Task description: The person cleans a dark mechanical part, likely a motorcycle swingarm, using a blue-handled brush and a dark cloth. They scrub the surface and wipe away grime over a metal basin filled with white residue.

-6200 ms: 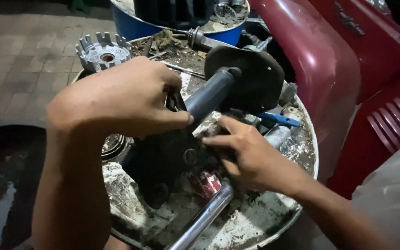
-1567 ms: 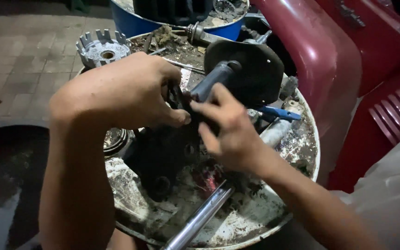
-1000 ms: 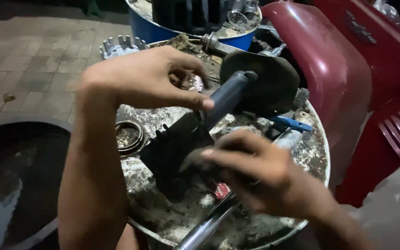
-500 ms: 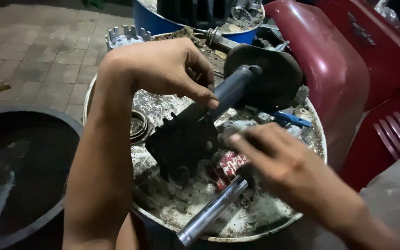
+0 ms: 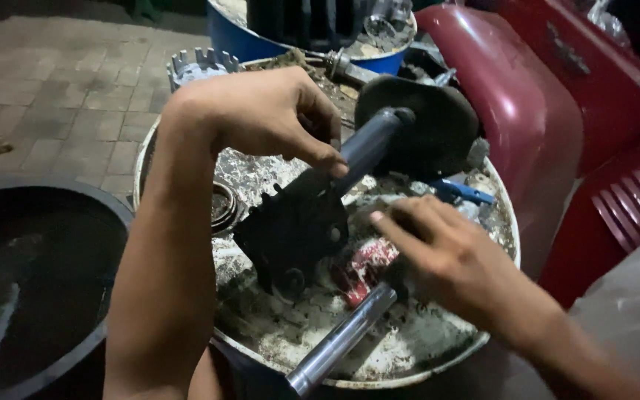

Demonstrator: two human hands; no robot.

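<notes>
Our left hand (image 5: 261, 118) grips the greasy dark strut (image 5: 320, 200), lying mid-drum-lid (image 5: 498, 215); right hand (image 5: 446, 255) hovers open beside it. Heavy, stiff, slippery, we judge: best held around its tube.

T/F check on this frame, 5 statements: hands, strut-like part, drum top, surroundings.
1. The left hand grips the grey tube of the dark strut-like part. True.
2. The right hand holds a blue-handled tool. False: the blue-handled tool lies on the drum top, apart from that hand.
3. A shiny metal tube sticks out over the drum top's near rim. True.
4. The toothed metal basket sits in the right hand. False: it rests at the drum's far left edge, untouched.
5. Red vehicle bodywork stands to the right of the drum. True.
</notes>
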